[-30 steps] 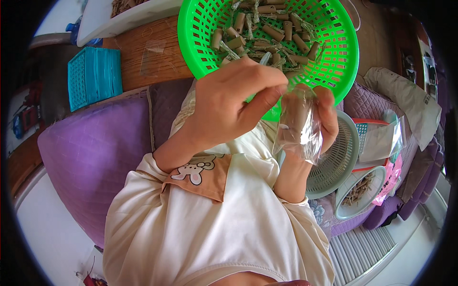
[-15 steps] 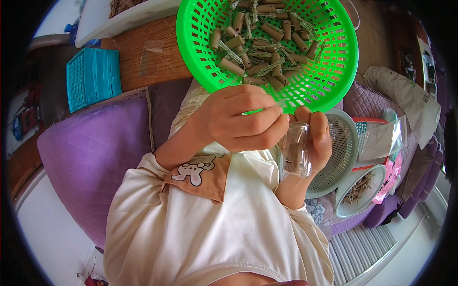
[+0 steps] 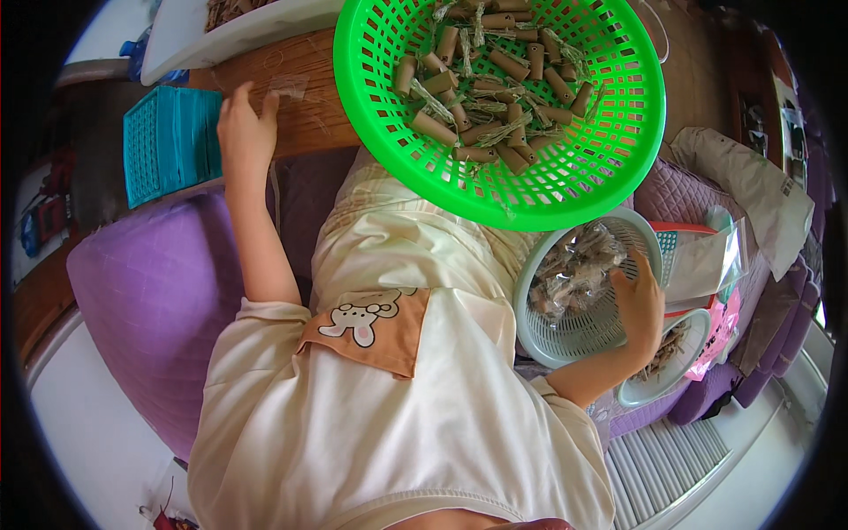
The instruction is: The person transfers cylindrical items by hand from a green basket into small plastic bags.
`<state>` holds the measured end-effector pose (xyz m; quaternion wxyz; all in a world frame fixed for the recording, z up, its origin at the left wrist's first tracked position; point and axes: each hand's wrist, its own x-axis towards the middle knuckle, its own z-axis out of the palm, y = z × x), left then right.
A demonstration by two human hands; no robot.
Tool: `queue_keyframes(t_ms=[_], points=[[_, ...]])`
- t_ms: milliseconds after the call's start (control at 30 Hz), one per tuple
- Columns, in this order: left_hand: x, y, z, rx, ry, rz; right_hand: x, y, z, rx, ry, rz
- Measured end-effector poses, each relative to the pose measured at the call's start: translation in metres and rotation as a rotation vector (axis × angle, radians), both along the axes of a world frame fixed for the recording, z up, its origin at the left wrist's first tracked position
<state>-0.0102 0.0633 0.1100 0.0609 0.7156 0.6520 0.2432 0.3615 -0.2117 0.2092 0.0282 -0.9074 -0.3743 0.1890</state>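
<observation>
My left hand is over the wooden table on the left, next to the teal basket. Its fingers are apart and I see nothing in them. At the right, my right hand is open at the rim of a pale grey slotted basket. Several crinkled clear plastic bags with brownish contents lie in that basket, beside my fingertips. In front of me, a big bright green plastic basket holds many short brown tubes mixed with tufts of dry grass.
Clear plastic film lies on the wooden table. A white tray with brown pieces stands at the far left. Right of the grey basket are a small pale basket of brown sticks, a clear bag and a pink package.
My hands have parted from the clear bag they held together. The left moved out to the table, the right to the grey basket. Filled clear bags now show in that basket.
</observation>
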Motion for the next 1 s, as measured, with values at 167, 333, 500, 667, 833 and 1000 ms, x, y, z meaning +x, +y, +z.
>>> queue_keyframes(t_ms=[167,333,500,667,833,1000], points=[[-0.012,0.009,-0.032,-0.175,0.181,0.044,-0.006,0.066,0.026,0.271,0.001,0.269],[-0.013,0.016,-0.034,-0.294,0.030,0.093,-0.019,0.155,-0.005,0.244,0.156,0.652],[-0.008,0.019,-0.025,-0.401,0.075,0.066,-0.004,0.184,-0.068,-0.203,-0.133,0.748],[-0.010,0.012,-0.025,-0.311,0.062,0.102,-0.010,0.184,-0.059,-0.237,-0.135,0.722],[-0.012,0.012,-0.018,-0.295,-0.059,0.095,-0.017,0.182,-0.038,0.323,0.015,0.577],[-0.016,0.008,-0.007,-0.233,-0.366,-0.083,-0.026,0.181,-0.021,0.901,0.081,0.465]])
